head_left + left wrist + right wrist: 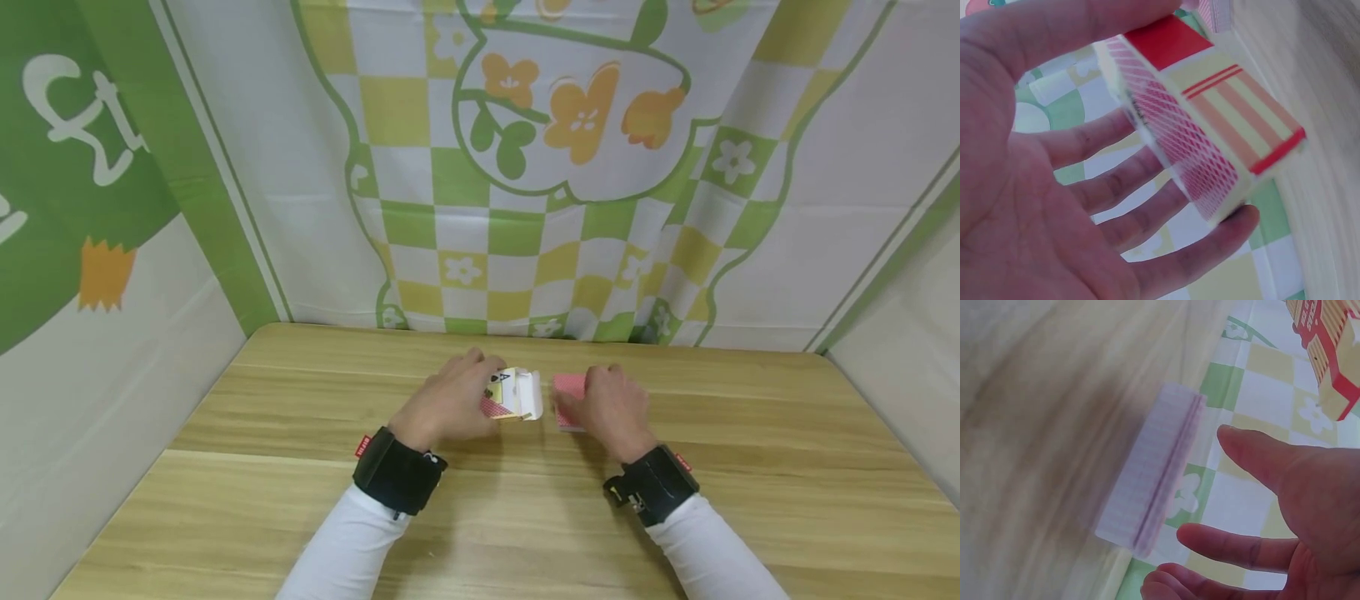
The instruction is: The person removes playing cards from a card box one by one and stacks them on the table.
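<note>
My left hand grips a playing-card box between thumb and fingers, just above the table. An ace design shows on the box's face, and its white end flap stands out toward the right. In the left wrist view the box's striped red and cream side faces the camera. A deck of red-backed cards lies stacked on the table to the right of the box. Over it hovers my right hand; the right wrist view shows its thumb and fingers spread, apart from the deck.
The wooden table reaches back to a green, white and yellow checked curtain. A printed cloth hangs at the left, and pale cloth closes off the right side.
</note>
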Demonstrator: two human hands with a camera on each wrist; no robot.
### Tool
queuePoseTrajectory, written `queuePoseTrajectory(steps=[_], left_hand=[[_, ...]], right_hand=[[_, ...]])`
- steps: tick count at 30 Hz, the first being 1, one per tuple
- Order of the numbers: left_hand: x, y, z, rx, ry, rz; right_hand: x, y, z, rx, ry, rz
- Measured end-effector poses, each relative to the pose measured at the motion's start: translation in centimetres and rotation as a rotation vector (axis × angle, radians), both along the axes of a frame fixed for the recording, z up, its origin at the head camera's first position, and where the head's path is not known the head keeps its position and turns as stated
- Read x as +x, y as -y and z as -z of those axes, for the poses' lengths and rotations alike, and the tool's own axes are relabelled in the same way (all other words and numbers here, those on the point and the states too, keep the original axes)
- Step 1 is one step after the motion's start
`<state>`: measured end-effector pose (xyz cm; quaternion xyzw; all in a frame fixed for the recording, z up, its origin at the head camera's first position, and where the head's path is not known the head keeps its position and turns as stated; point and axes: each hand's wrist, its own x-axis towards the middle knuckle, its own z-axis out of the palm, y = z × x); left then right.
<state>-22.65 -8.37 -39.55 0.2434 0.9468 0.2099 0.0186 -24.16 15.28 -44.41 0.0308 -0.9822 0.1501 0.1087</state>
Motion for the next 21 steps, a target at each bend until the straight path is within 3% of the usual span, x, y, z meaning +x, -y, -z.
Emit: queuePoseTrajectory(steps=[5,14,21], left_hand=[[-0.1,0.0,0.0,0.051,-0.03,-0.015],[-0.2,-0.5,0.7,0.126,-0.068,-0.1],[-0.7,-0.9,1.9,0.075,-0.207,-0.223]], right_hand=[[-0.1,-0.3,-0.3,-0.018,-0.019,-0.009],[-0.3,-1.0,-0.9,-0.038,0.067,-0.002],[-0.4,-1.2,-1.4,-0.052,0.084,0.001]])
